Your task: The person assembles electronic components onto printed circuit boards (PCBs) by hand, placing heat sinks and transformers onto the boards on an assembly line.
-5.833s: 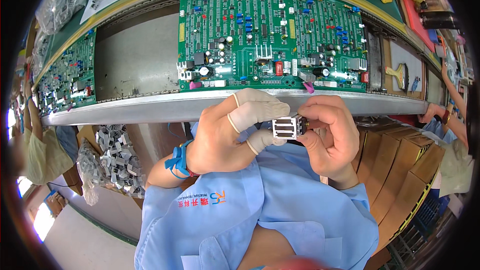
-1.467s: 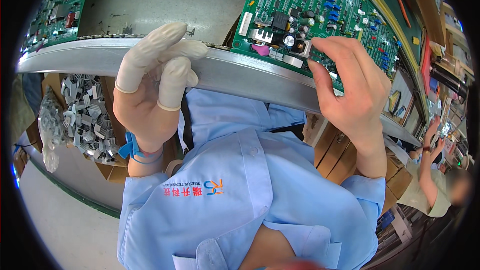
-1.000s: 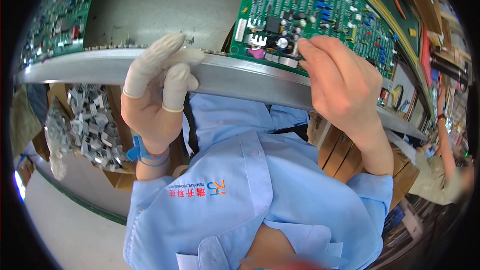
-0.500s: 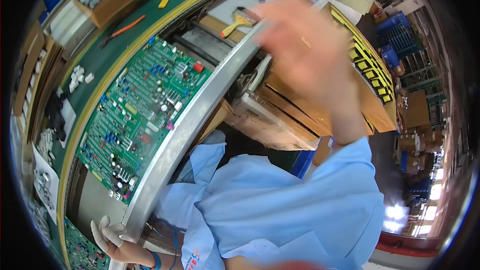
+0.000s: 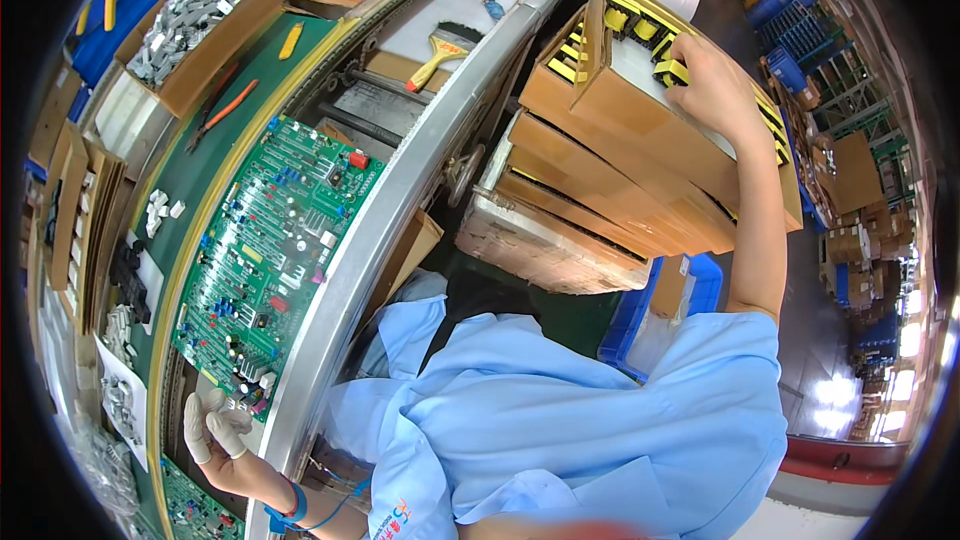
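Your right hand [image 5: 712,88], at one o'clock, has its fingers closed on a yellow-and-black component [image 5: 672,70] in the top of four stacked cardboard boxes [image 5: 640,140]; your gloved left hand [image 5: 215,432], at seven o'clock, rests with fingers curled against one green circuit board [image 5: 272,252]

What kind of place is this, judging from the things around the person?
Most likely an electronics assembly line in a factory. A green circuit board lies on a conveyor with a curved metal rail, cardboard boxes of yellow-and-black components stand beside it, and a box of small metal parts sits behind.
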{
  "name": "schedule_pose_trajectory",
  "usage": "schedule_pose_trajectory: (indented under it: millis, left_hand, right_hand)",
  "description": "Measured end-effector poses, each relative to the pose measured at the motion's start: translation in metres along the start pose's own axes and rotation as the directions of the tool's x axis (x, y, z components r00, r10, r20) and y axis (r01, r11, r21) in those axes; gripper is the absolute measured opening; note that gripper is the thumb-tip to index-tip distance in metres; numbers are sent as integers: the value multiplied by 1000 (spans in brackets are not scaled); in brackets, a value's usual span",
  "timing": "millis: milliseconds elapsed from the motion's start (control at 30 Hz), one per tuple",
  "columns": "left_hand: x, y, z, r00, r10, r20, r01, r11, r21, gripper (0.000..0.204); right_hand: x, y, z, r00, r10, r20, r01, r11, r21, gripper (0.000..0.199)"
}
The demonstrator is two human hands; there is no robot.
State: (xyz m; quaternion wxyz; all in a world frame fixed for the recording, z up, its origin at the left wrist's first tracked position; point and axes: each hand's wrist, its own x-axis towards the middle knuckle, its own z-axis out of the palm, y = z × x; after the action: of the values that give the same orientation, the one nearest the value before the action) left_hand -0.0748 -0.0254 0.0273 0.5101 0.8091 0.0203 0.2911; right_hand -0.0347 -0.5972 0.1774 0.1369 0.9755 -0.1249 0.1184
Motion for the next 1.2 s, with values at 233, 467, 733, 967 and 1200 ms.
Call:
schedule_pose_trajectory:
  millis: [233, 467, 733, 967, 1200]
  left_hand:
    - [0, 1, -2, 1000, -12, 21, 13, 999, -35, 31]
    - [2, 80, 81, 826, 478, 300, -521, 849, 83, 43]
    - [-13, 95, 112, 751, 473, 460, -641, 689, 338, 64]
    - [15, 76, 108, 854, 322, 410, -399, 909, 118, 73]
    - [18, 67, 123, 789, 287, 544, -344, 939, 4, 100]
  right_hand:
    - [-4, -6, -32, 951, 239, -194, -97, 832, 546, 28]
    - [-38, -169, -25, 938, -336, -91, 98, 5, 995, 33]
    - [-65, -277, 11, 847, -526, -78, -19, -177, 984, 53]
    - [-39, -280, 12, 638, -681, -360, 328, -184, 927, 76]
    - [-11, -275, 23, 516, -684, -515, 607, -132, 783, 55]
